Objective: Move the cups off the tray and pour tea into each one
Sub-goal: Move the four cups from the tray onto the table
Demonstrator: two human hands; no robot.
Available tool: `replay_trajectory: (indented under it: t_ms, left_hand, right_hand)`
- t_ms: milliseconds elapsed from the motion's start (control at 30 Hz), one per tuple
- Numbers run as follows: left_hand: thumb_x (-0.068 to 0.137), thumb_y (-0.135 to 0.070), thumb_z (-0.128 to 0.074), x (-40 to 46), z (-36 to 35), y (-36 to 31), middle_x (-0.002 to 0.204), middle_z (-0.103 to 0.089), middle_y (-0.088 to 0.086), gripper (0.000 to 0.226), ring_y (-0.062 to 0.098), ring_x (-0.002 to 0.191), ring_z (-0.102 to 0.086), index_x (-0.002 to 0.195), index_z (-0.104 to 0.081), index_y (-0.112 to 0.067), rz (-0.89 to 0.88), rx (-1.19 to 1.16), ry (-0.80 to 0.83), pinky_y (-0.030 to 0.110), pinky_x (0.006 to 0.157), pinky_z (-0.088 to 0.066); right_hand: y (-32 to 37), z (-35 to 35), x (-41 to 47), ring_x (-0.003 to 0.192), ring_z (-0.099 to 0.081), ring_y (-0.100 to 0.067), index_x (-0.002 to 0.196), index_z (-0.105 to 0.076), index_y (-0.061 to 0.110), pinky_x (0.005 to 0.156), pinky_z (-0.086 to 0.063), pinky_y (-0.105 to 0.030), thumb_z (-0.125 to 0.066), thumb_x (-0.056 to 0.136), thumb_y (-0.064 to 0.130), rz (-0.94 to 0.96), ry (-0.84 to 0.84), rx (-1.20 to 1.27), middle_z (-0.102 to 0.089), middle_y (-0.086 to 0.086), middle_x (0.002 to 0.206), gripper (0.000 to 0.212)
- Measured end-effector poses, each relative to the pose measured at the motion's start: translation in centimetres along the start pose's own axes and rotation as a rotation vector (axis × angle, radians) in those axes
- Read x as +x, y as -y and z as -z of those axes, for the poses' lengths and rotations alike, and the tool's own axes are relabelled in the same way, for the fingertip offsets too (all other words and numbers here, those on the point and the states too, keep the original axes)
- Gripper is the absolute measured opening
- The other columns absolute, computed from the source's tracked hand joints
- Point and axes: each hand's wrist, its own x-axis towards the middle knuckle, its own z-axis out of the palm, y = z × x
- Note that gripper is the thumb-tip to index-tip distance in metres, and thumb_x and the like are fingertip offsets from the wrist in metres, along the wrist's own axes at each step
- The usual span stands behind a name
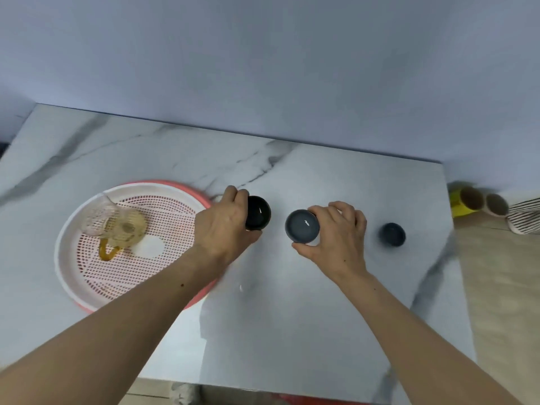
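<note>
**Both hands on cups, right of the tray**

On the marble desk (292, 331), the pink perforated tray (70, 273) at 9 o'clock carries a glass teapot (117, 223). The left hand (222, 226) grips a black cup (258, 213) just past the tray's rim. The right hand (339, 229) holds a grey cup (302, 226) at centre. A dark blue cup (392, 234) stands free at 3 o'clock.

We saw soft, even, cool light; faint shadows under forearms on the desk (321, 317); small glare specks in cups; motion blur and wide-angle bending toward edges.
</note>
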Motion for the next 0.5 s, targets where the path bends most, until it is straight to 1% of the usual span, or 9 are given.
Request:
replay_trajectory:
  t_ms: [167, 333, 500]
  left_hand:
    - [0.069, -0.048, -0.073, 0.7, -1.7, -6.3, 0.11, -0.051, 0.002, 0.061, 0.032, 0.075, -0.063, 0.115, -0.049, -0.015, 0.022, -0.029, 0.009, 0.031, 0.051, -0.04]
    - [0.07, -0.047, -0.073, 0.8, -3.9, -11.3, 0.108, -0.051, -0.001, 0.058, 0.029, 0.07, -0.061, 0.114, -0.05, -0.016, -0.028, -0.056, 0.047, 0.03, 0.051, -0.04]
    - [0.071, -0.047, -0.07, 0.2, -6.6, -14.2, 0.109, -0.051, -0.002, 0.056, 0.028, 0.07, -0.061, 0.114, -0.049, -0.017, -0.086, -0.044, 0.099, 0.029, 0.051, -0.039]
  right_hand:
    - [-6.6, 1.9, -0.6, 0.118, -0.047, -0.023, 0.108, -0.062, 0.023, 0.097, -0.019, -0.035, -0.075, 0.056, 0.055, 0.004, 0.012, -0.011, -0.067, 0.006, 0.103, 0.062]
    - [-12.2, 2.5, -2.3, 0.113, -0.05, -0.023, 0.105, -0.063, 0.023, 0.093, -0.019, -0.033, -0.076, 0.053, 0.056, -0.05, 0.0, -0.062, -0.067, 0.006, 0.099, 0.062]
    - [-16.2, 1.3, -4.8, 0.114, -0.047, -0.023, 0.109, -0.061, 0.023, 0.096, -0.023, -0.038, -0.078, 0.056, 0.055, -0.141, 0.012, -0.097, -0.067, 0.002, 0.106, 0.064]
